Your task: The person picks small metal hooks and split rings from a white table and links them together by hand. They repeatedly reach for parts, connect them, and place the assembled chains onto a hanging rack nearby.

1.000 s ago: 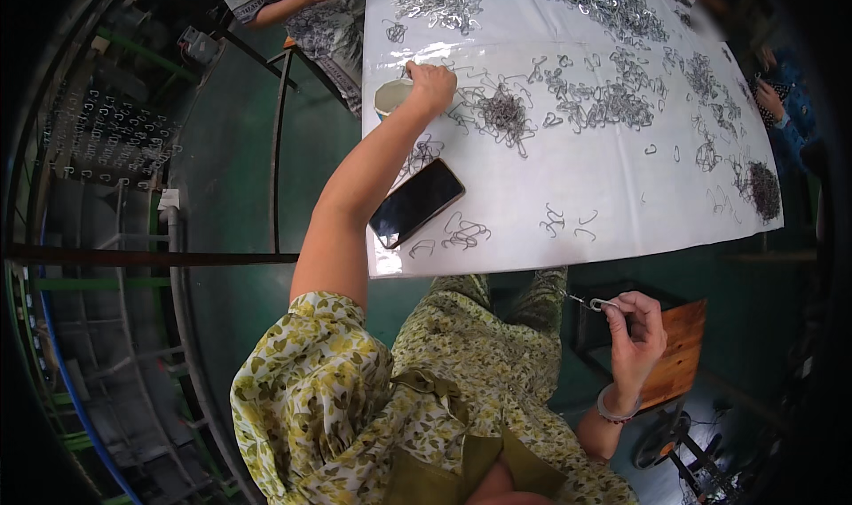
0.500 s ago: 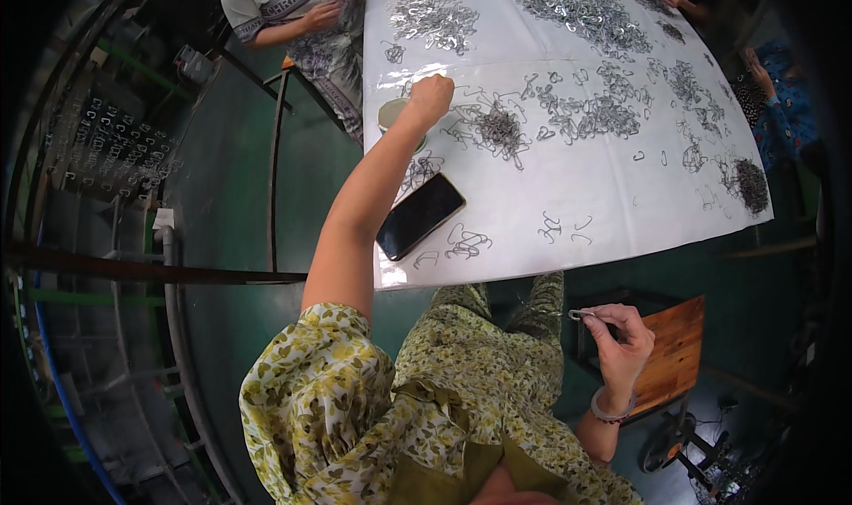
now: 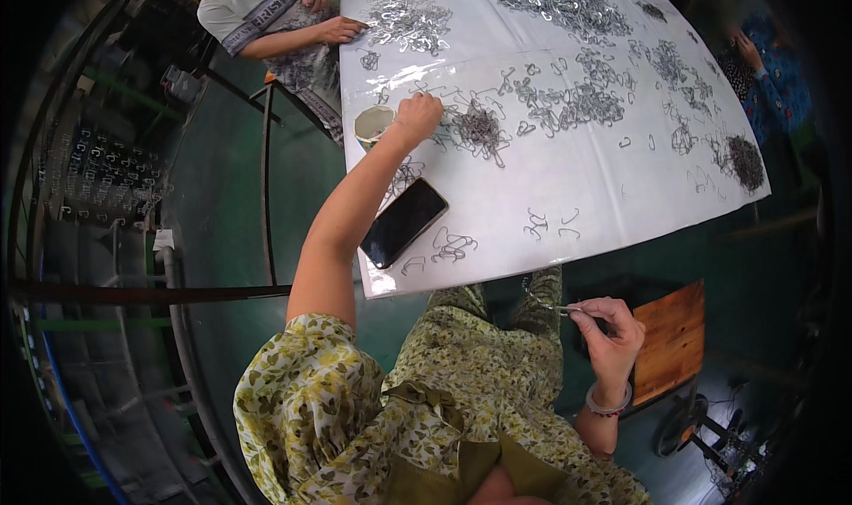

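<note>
The white table [image 3: 568,181] stood above a green floor [image 3: 213,212]. Beside the cup [image 3: 371,120], contents unclear, the left hand [image 3: 419,117], its grip hidden, neared heaped hooks [image 3: 480,130]; the right hand [image 3: 611,336] pinched a clip [image 3: 566,309] beyond the table's near edge.

On the white sheet-covered table [image 3: 568,172], a broad bare stretch lies open right of the flat black rectangular phone [image 3: 405,224], broken near the front edge by thin grey bent-wire hooks [image 3: 453,245]. The round, open-topped pale cup [image 3: 373,122] and the dark grey tangled heap of wire hooks [image 3: 479,132] box in the bare left hand [image 3: 420,119] from either side.
</note>
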`<state>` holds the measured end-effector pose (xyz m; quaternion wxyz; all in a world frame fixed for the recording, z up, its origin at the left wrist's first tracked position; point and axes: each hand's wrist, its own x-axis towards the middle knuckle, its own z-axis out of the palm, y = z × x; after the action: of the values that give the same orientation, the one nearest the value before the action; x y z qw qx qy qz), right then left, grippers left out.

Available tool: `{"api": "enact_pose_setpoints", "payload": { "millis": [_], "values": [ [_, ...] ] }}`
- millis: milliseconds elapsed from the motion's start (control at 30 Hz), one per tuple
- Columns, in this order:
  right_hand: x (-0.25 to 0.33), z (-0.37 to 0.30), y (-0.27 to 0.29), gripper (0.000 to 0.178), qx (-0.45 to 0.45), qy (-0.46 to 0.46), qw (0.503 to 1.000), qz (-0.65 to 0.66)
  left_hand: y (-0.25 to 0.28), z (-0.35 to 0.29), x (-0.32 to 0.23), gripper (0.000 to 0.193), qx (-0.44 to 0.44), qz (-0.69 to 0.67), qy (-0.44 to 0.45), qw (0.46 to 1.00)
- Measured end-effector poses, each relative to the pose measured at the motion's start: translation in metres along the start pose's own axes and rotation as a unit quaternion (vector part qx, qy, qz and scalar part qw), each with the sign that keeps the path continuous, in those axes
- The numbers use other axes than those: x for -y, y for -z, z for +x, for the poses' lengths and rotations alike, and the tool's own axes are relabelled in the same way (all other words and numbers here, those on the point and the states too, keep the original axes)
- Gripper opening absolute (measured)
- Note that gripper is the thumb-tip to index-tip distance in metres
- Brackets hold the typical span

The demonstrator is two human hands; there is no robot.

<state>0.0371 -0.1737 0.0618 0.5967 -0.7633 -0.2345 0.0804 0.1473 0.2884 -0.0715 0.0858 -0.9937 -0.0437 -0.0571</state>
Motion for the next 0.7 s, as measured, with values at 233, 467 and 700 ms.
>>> {"api": "enact_pose_setpoints", "payload": {
  "millis": [233,467,700],
  "values": [
    [-0.001,-0.007,-0.001,0.013,0.002,0.056,0.998,0.012,0.081,-0.02,0.004,0.019,-0.096,-0.111,0.085,0.986],
    [-0.003,0.001,-0.008,0.01,0.011,0.008,1.0,0.022,0.117,-0.15,-0.03,0.019,-0.055,-0.186,0.157,0.968],
    [0.005,0.001,-0.014,0.011,0.011,0.057,0.998,0.007,0.06,-0.172,-0.047,0.018,-0.093,-0.153,0.23,0.957]
  ]
}}
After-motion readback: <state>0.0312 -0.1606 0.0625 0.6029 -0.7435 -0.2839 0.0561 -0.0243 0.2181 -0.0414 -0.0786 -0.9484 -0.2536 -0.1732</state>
